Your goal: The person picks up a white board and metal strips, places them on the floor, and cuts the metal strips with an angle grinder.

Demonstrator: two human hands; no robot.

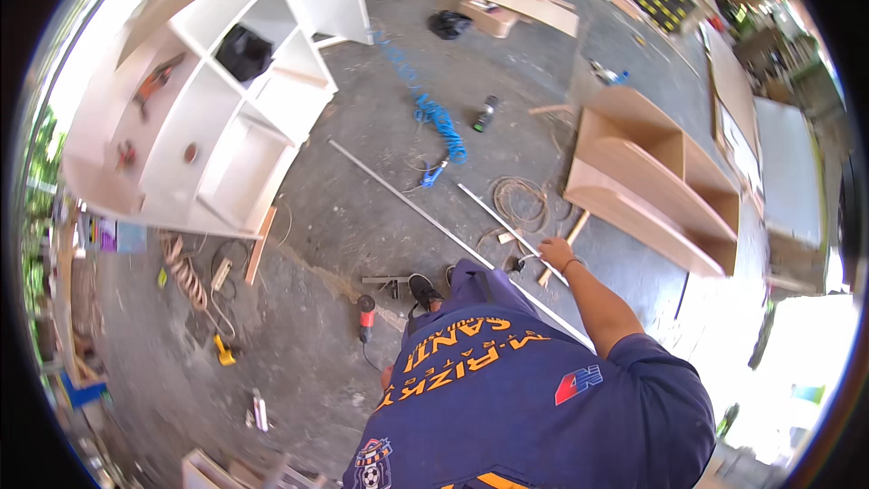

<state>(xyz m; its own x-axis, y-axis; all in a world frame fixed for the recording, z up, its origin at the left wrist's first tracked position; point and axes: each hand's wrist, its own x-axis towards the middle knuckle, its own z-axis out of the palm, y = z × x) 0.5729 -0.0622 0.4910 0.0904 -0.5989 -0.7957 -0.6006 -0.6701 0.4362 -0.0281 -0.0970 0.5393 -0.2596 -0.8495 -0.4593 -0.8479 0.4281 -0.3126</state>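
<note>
My right hand [554,254] is closed around a thin, pale metal strip [498,217] that slants up and left from it over the floor. A longer strip of the same look [407,202] lies to its left and passes by my legs. A wooden-handled hammer [577,227] and a dark plug on a cord [520,263] are close to my right hand. Only a sliver of skin of my left hand [386,375] shows at the edge of my dark blue shirt; its fingers are hidden. A red and black corded power tool [366,317] lies near it.
A white shelving cabinet [308,63] stands at the far left, a curved wooden shelf unit [634,190] at the right. A coiled blue air hose [442,131], a dark spray can [486,114], coiled cord [520,202] and a yellow-handled tool [224,350] lie about the grey floor.
</note>
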